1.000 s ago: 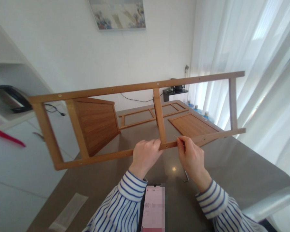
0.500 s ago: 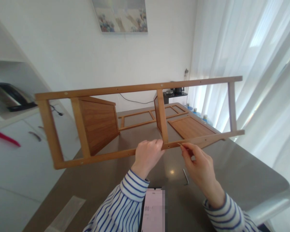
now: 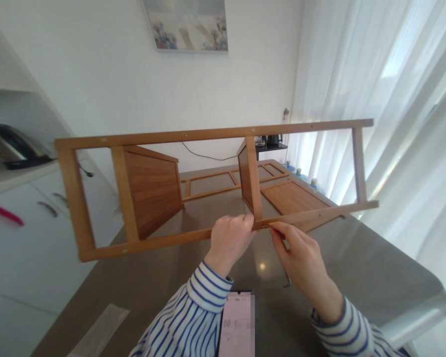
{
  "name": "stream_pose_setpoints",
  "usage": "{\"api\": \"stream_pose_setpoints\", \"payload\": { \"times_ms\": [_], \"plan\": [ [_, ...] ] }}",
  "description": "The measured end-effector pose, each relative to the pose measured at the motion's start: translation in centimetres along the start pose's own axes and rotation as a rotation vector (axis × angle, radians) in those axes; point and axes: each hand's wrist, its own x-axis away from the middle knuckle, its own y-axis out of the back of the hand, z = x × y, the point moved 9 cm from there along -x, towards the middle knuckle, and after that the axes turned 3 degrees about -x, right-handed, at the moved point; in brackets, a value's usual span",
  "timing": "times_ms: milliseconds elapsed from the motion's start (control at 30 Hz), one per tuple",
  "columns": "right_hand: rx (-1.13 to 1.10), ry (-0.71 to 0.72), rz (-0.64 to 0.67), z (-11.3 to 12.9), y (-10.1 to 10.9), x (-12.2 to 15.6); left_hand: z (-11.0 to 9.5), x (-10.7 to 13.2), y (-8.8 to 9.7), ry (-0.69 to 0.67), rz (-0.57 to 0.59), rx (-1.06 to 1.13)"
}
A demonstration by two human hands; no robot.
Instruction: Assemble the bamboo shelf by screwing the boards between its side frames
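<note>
A wooden ladder-like side frame [image 3: 152, 139] stands on edge across the table, with two slatted wooden shelf panels [image 3: 154, 191] joined to its crosspieces and reaching away from me. My left hand [image 3: 231, 240] is wrapped round the lower rail, just left of the middle crosspiece. Close beside it, my right hand [image 3: 299, 253] pinches a small thin piece, probably a screw, at a hole in that rail by the crosspiece. The fingertips hide most of the piece. Below my right hand an Allen key [image 3: 288, 281] lies on the table, partly covered.
On the grey table [image 3: 163, 307] lie a second wooden frame [image 3: 211, 183] and a loose slatted panel [image 3: 297, 198] behind the standing frame. A phone [image 3: 238, 322] rests near me, with a clear plastic bag [image 3: 100, 329] to its left. A kettle [image 3: 17, 146] sits on the left shelf.
My right hand has moved slightly left along the lower rail, bringing the small piece to the hole near the crosspiece. My left hand keeps its hold.
</note>
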Motion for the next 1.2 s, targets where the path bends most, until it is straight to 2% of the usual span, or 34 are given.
{"api": "stream_pose_setpoints", "payload": {
  "times_ms": [167, 467, 767, 1200],
  "plan": [
    [0.018, 0.025, 0.023, 0.0, -0.7, 0.1, 0.1, 0.0, 0.1, 0.021, 0.033, 0.016],
    [0.035, 0.013, 0.056, 0.2, -1.0, 0.2, 0.1, 0.1, 0.4, 0.013, -0.012, 0.013],
    [0.082, 0.025, 0.099, 0.2, -1.8, 0.0, 0.1, 0.1, 0.3, 0.004, 0.007, 0.031],
    [0.095, -0.057, 0.118, -0.4, -2.1, -0.7, 0.0, 0.0, 0.4, 0.006, 0.025, 0.054]
  ]
}}
